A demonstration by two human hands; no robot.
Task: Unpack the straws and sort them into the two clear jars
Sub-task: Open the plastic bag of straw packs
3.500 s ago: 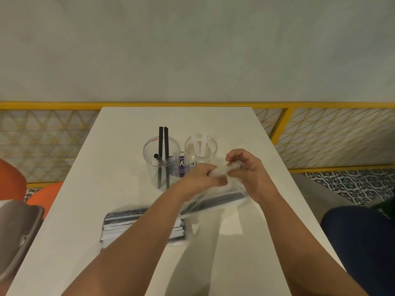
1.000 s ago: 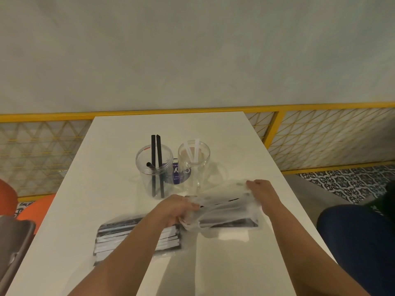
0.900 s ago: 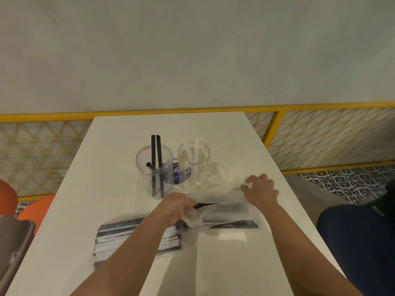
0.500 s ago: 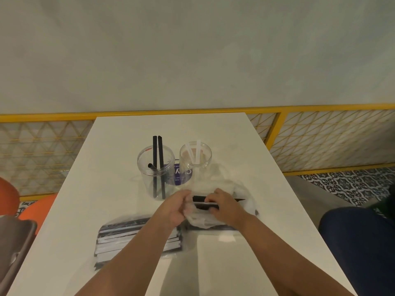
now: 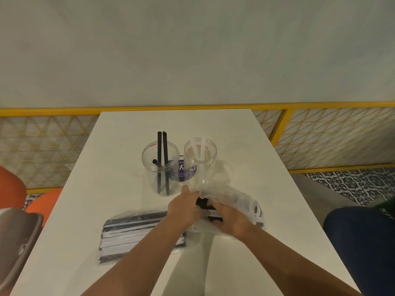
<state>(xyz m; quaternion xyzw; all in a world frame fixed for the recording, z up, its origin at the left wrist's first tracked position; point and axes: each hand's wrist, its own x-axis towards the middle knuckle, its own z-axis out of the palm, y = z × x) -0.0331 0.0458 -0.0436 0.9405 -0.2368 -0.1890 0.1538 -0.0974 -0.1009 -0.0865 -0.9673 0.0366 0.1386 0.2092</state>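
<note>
On bag (image 5: 236, 198) — left hand (image 5: 184, 208), right hand (image 5: 231, 221), seemingly

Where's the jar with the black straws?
Head view: the jar with black straws stands on the table, left of the white-straw jar, just beyond the left hand.

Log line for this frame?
unpacking | left hand holds plastic bag | right hand grips black straws inside
</note>
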